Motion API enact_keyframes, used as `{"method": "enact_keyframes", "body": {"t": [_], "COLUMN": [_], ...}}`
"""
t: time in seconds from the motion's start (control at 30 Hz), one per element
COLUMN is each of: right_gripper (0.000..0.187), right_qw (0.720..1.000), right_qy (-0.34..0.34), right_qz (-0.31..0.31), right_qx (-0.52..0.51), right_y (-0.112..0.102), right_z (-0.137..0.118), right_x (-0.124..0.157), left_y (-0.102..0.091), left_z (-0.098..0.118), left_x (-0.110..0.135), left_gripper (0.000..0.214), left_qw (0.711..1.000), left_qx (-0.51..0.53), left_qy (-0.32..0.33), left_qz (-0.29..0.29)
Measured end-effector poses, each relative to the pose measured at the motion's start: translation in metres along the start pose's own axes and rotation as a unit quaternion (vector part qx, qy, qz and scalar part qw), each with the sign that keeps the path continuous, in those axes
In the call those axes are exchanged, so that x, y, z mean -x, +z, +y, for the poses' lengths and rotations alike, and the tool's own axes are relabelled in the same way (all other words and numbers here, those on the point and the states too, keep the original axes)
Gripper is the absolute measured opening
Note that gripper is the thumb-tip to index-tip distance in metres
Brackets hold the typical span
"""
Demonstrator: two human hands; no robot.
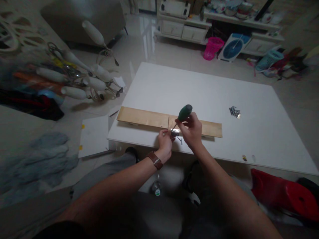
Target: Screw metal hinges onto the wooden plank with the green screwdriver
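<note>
A long wooden board (142,117) lies across the near part of the white tabletop (194,86). At its front edge sits a small metal hinge (175,131). My left hand (164,142) pinches the hinge's left end with thumb and fingers. In my right hand (191,129) is a screwdriver (184,113) with a green and black handle, tilted, its shaft running down to the hinge. Whether the tip sits in a screw is too small to tell. Several loose screws (181,141) lie just in front of the hinge.
More metal hinges (234,112) lie in a pile on the right of the tabletop. A small metal piece (244,158) is near the front edge. A red stool (284,192) stands at lower right. A lamp with white shades (94,83) lies on the floor at left.
</note>
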State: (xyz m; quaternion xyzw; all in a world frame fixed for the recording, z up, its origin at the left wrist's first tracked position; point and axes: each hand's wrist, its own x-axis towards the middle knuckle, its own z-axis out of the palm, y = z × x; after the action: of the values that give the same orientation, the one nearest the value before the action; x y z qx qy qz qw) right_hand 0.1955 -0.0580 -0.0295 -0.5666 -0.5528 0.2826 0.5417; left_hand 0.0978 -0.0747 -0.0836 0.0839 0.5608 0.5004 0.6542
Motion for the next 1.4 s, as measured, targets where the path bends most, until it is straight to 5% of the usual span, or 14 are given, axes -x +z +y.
{"method": "enact_keyframes", "body": {"t": [0.8,1.4], "right_gripper": [0.024,0.027], "right_qw": [0.999,0.998], "right_qy": [-0.023,-0.007], "right_qz": [0.01,-0.039], "right_qx": [0.031,0.055], "right_y": [-0.003,0.0], "right_z": [0.004,0.011], "right_x": [0.002,-0.001], "left_y": [-0.001,-0.001], "left_z": [0.002,-0.001], "left_x": [0.001,-0.001], "left_gripper": [0.01,0.015], "left_qw": [1.0,1.0], "left_qx": [0.001,0.004], "left_qy": [-0.022,-0.024], "left_qz": [-0.009,-0.013]}}
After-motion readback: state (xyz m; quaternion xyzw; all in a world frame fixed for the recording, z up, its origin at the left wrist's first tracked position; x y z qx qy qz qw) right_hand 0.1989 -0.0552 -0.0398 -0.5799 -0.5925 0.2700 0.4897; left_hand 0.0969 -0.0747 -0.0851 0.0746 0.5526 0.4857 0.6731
